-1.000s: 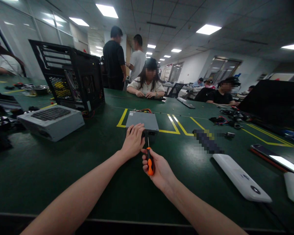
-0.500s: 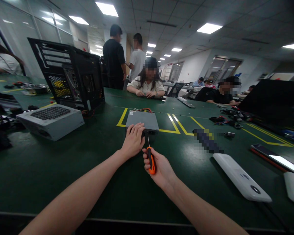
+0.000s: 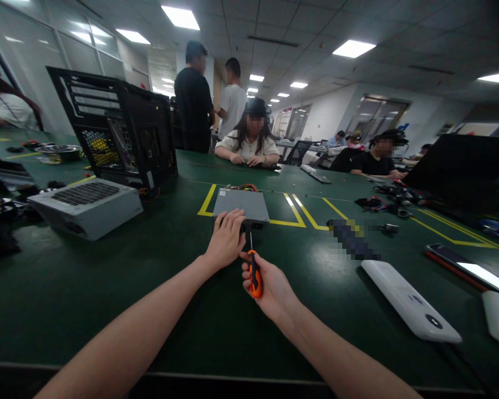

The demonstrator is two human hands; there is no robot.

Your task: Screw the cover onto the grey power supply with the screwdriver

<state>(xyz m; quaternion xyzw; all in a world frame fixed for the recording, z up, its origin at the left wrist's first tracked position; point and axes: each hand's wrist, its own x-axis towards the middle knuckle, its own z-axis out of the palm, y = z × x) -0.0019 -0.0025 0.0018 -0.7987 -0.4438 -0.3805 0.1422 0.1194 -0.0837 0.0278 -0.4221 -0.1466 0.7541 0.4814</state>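
A grey computer power supply [image 3: 251, 204] lies on the green table, with a bundle of coloured cables at its far side. My left hand [image 3: 227, 239] is closed over its near left edge, fingers on the top face. In my right hand [image 3: 272, 285] is an orange-and-black screwdriver [image 3: 255, 276], its thin shaft pointing up at the near face of the power supply. Around the tip, the view is too dark and small to tell whether it sits in a screw.
To the left stand a larger grey power supply [image 3: 87, 208] and an open black computer case [image 3: 128, 130]. On the right lie a white device [image 3: 411, 302], a phone [image 3: 474, 269] and loose cables [image 3: 378, 206]. A person [image 3: 249, 144] sits across the table.
The screwdriver handle has turned slightly in my right hand and shifted a little to the left. My left hand and the power supply stay in place.
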